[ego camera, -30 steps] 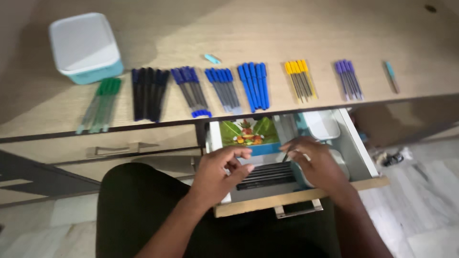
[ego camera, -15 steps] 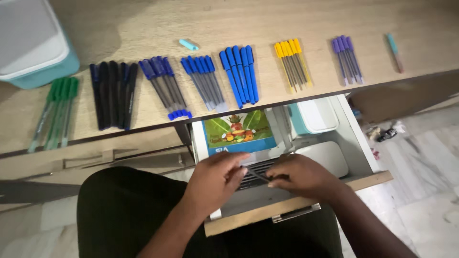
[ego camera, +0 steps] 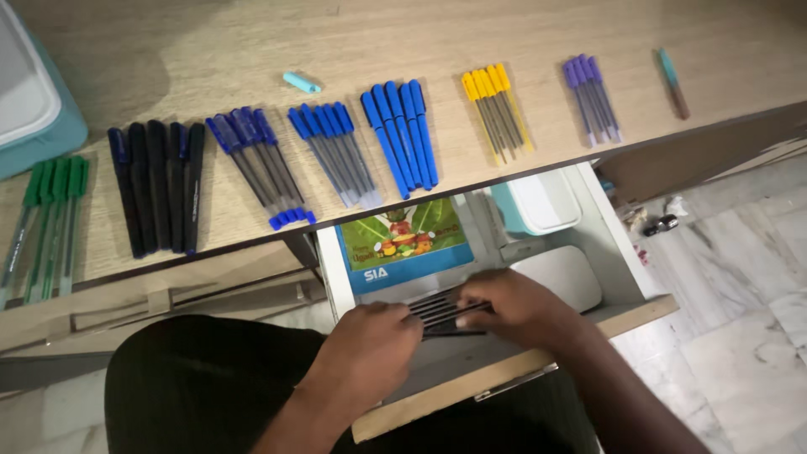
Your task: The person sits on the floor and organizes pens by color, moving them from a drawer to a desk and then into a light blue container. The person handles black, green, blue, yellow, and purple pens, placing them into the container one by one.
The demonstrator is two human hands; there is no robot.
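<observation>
Both of my hands reach into an open white drawer [ego camera: 626, 252] under a wooden desk [ego camera: 437, 34]. My left hand [ego camera: 374, 349] and my right hand [ego camera: 513, 307] close together around a bunch of dark pens [ego camera: 437, 309] lying in the drawer. A booklet with a green and blue cover [ego camera: 403, 244] lies just behind the pens. A white pad [ego camera: 563, 273] lies to the right of my right hand.
Sorted pen groups lie on the desk: green [ego camera: 50, 223], black [ego camera: 160, 193], dark blue [ego camera: 261, 164], blue-capped grey [ego camera: 336, 155], solid blue [ego camera: 401, 134], yellow [ego camera: 496, 109], purple [ego camera: 591, 97]. One teal pen [ego camera: 672, 81], a loose teal cap [ego camera: 301, 82], and teal-and-white boxes [ego camera: 34, 109] [ego camera: 538, 202] are nearby.
The view has shifted right and closer. My hands came together from the drawer's sides onto the dark pens at its front.
</observation>
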